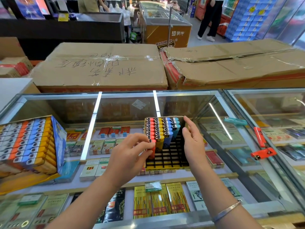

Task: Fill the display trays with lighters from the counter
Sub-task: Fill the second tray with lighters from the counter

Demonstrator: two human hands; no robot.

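Over the display tray point(166, 165), left fingers point(142, 144) pinch a red lighter point(152, 150); right fingers point(189, 128) spread beside it.

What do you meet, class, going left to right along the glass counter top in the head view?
Full lighter tray → left hand → part-filled display tray → right hand → teal lighter → two orange lighters.

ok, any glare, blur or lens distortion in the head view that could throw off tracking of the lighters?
Head view: wide-angle bowing curves the glass counter edges and cardboard boxes; bright ceiling-light streaks glare on the glass near the display tray; corners soften, so the full tray at left looks slightly blurred; the left hand and its red lighter stay sharp, lighting even, shadows faint.
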